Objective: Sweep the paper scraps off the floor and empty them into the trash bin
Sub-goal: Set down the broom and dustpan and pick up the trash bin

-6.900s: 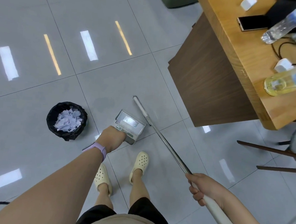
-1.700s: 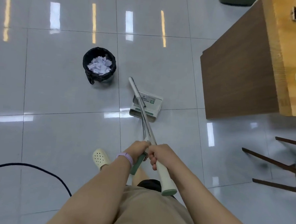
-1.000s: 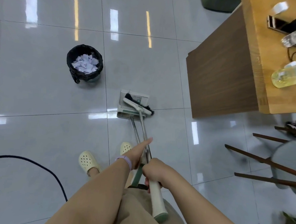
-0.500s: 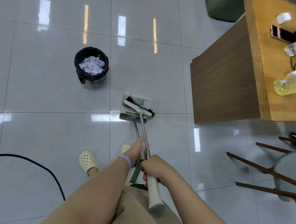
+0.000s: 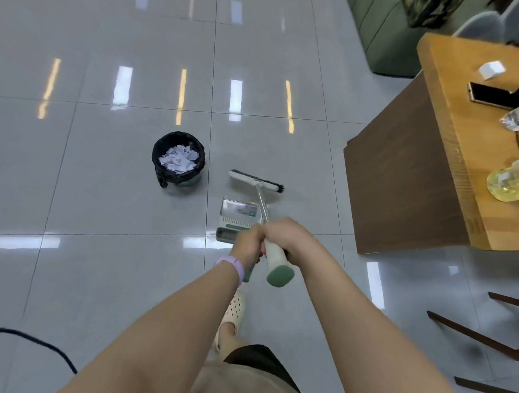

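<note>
The paper scraps [image 5: 178, 162] fill the trash bin [image 5: 178, 159], well beyond your fingers and to their left. Your right hand [image 5: 289, 238] curls tight round the broom [image 5: 262, 202] handle; your left hand [image 5: 246, 243] wraps the dustpan [image 5: 239, 214] handle beside it.

A small round trash bin [image 5: 178, 160] lined with a black bag stands left of centre, filled with white paper scraps [image 5: 178, 159]. Right of it, the broom [image 5: 255, 181] head lies just beyond the grey dustpan [image 5: 240, 215], which rests flat on the floor.
</note>
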Action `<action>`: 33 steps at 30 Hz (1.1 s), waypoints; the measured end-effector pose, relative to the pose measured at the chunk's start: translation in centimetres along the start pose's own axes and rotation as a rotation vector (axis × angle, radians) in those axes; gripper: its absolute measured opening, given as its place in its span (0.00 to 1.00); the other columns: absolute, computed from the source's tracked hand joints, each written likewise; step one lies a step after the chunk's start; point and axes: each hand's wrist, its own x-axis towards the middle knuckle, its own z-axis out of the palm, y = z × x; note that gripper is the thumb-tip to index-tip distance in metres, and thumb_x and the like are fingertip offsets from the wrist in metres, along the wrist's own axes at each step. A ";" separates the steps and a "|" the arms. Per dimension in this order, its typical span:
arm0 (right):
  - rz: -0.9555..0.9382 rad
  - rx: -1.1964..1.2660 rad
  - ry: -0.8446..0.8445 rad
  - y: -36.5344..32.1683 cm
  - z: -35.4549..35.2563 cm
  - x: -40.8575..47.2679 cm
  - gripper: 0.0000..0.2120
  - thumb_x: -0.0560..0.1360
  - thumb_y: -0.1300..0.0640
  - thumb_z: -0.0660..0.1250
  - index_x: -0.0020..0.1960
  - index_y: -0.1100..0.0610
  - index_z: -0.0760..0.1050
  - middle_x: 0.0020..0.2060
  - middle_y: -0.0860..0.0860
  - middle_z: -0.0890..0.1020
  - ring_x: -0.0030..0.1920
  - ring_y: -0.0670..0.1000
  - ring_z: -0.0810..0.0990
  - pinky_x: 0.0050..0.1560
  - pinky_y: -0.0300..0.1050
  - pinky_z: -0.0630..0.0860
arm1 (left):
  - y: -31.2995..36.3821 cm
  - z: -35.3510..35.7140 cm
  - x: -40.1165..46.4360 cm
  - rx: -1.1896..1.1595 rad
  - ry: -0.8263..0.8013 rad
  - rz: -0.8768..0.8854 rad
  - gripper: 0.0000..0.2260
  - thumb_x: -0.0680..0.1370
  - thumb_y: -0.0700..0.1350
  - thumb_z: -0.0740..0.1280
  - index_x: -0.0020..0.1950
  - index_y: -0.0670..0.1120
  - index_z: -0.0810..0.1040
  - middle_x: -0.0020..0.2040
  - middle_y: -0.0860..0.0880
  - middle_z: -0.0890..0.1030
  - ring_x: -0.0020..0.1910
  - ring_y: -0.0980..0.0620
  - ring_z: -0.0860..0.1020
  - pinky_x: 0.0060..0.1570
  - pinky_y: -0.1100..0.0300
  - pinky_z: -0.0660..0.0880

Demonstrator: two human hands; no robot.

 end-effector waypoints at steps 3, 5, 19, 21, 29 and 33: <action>-0.040 -0.020 -0.045 -3.3 -2.2 1.0 0.06 0.74 0.66 0.60 0.41 0.61 0.74 0.28 0.56 0.77 0.27 0.54 0.76 0.34 0.44 0.76 | 3.6 0.4 1.0 -0.027 0.070 0.059 0.13 0.80 0.44 0.58 0.36 0.46 0.70 0.30 0.49 0.73 0.32 0.48 0.71 0.35 0.58 0.67; -0.040 -0.095 -0.098 -5.0 -3.3 1.1 0.07 0.76 0.65 0.58 0.41 0.61 0.73 0.25 0.55 0.77 0.24 0.52 0.75 0.32 0.43 0.75 | 5.0 0.4 2.4 -0.049 0.090 0.067 0.11 0.78 0.45 0.58 0.37 0.45 0.72 0.29 0.47 0.73 0.30 0.48 0.69 0.32 0.59 0.64; 0.164 -0.114 -0.298 -5.7 -3.4 6.5 0.10 0.77 0.64 0.55 0.38 0.60 0.67 0.21 0.52 0.71 0.18 0.49 0.68 0.21 0.33 0.68 | 3.0 0.2 9.5 -0.035 0.152 0.081 0.12 0.74 0.53 0.56 0.44 0.45 0.73 0.31 0.47 0.75 0.27 0.48 0.69 0.28 0.59 0.65; 0.195 -0.113 -0.295 -5.2 -3.5 7.0 0.08 0.77 0.64 0.56 0.39 0.60 0.68 0.22 0.52 0.71 0.20 0.49 0.68 0.22 0.35 0.69 | 2.8 0.4 9.7 -0.156 0.111 0.037 0.22 0.75 0.63 0.58 0.52 0.46 0.75 0.33 0.49 0.75 0.26 0.51 0.70 0.25 0.62 0.66; 0.235 -0.200 -0.276 -3.8 -1.9 7.0 0.07 0.77 0.64 0.56 0.43 0.62 0.71 0.23 0.53 0.71 0.19 0.49 0.69 0.25 0.37 0.71 | 4.6 -1.5 10.8 -0.116 -0.150 -0.247 0.16 0.79 0.59 0.63 0.40 0.47 0.70 0.22 0.49 0.73 0.24 0.49 0.69 0.30 0.62 0.68; 0.226 -0.245 -0.247 -3.5 -0.5 6.9 0.06 0.77 0.64 0.55 0.45 0.60 0.70 0.25 0.53 0.72 0.22 0.49 0.70 0.28 0.39 0.72 | 4.1 -1.9 11.1 -0.089 -0.124 -0.249 0.16 0.81 0.58 0.61 0.43 0.47 0.71 0.31 0.46 0.73 0.26 0.49 0.68 0.30 0.61 0.66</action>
